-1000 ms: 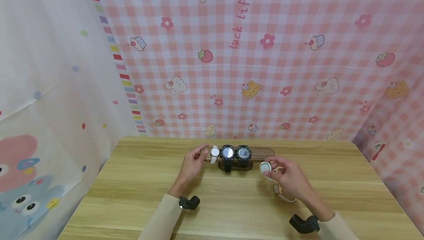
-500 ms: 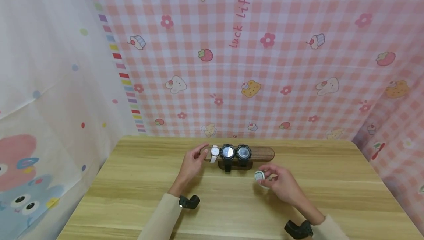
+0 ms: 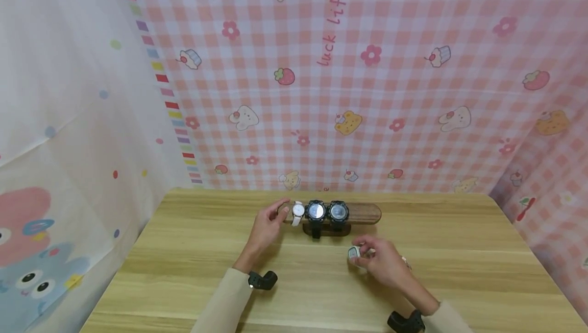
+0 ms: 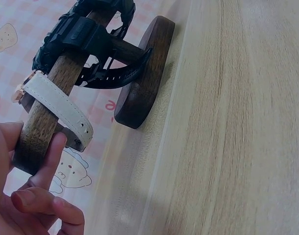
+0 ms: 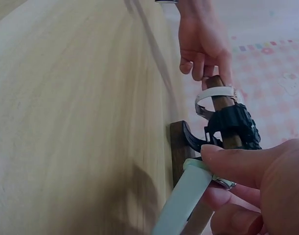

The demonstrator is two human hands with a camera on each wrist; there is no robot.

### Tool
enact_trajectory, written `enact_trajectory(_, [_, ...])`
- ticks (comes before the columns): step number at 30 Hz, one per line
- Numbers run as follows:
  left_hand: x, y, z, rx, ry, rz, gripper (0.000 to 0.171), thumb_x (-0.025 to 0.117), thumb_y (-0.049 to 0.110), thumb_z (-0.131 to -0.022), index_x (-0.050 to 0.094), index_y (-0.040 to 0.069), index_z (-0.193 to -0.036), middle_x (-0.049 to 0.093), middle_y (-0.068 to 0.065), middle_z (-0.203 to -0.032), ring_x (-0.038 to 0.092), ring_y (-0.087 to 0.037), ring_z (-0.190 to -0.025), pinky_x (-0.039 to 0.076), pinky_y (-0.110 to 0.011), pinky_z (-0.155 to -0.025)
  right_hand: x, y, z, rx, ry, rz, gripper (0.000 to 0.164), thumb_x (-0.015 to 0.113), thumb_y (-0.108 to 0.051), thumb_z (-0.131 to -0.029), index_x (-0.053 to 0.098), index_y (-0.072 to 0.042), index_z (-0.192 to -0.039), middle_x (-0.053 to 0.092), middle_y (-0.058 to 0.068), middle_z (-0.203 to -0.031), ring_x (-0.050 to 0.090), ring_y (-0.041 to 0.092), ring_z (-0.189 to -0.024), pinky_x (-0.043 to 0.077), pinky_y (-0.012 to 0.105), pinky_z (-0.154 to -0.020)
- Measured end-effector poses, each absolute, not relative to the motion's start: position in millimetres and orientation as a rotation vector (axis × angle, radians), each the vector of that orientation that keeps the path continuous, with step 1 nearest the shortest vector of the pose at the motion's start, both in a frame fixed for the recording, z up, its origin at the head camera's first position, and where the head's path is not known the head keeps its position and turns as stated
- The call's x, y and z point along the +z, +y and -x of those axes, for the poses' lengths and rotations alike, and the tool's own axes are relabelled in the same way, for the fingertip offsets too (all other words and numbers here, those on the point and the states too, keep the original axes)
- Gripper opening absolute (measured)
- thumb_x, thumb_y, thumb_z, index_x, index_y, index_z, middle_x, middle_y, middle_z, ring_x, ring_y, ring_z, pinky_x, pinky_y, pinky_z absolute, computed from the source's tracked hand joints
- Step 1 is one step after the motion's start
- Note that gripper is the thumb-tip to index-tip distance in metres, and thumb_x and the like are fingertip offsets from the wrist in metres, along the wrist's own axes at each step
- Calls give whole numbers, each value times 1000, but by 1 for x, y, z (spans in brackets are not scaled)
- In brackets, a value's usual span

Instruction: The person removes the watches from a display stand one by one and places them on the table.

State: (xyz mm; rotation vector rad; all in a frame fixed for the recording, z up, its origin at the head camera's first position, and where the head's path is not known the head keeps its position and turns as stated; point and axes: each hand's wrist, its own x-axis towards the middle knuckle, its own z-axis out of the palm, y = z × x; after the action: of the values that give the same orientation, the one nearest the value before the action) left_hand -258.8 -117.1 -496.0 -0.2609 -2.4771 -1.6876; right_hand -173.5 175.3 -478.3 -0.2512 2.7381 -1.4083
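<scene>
Pinching right hand: lower right of centre in the head view; thumb and fingertips are drawn close together, with a pale watch caught between them.
Pale watch: at the fingertips, below the wooden stand and apart from it in the head view; rounded-square face, light dial inside a darker border. In the right wrist view its smooth, broad strap looks whitish green and runs down to the bottom edge.
Left hand: left of centre; thumb and a finger nip the bar's left end, while the other fingers bend loosely in the left wrist view.
Wooden stand: middle of the head view; dark brown, grained, a round-ended bar above a shorter base.
White-strapped watch: round pale dial, nearest the left hand; stitched band looped round the bar.
Black watches: two, chunky and round-faced, side by side just right of it.
Table: light, streaky wood across the lower frame.
Backdrop: pink-and-white check, above.
</scene>
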Motion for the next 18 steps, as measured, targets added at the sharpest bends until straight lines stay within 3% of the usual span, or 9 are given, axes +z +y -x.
enact_trajectory(10, [-495, -116, 259, -1714, -2478, 220, 30, 60, 24, -100, 67, 20, -129, 49, 3, -68, 44, -9, -62, 38, -22, -56, -484, 171, 175, -1329, 2770, 313, 34, 81, -5, -76, 68, -2, -107, 62, -1, -80, 56, 12, -69, 47, 23, -60])
enact_trajectory(18, [-497, -117, 259, -1698, -2484, 240, 31, 60, 23, -100, 67, 19, -130, 43, 3, -65, 42, -9, -60, 36, -21, -54, -492, 168, 174, -1329, 2753, 361, 31, 80, 0, -76, 68, 2, -105, 61, -1, -75, 56, 11, -66, 48, 22, -56])
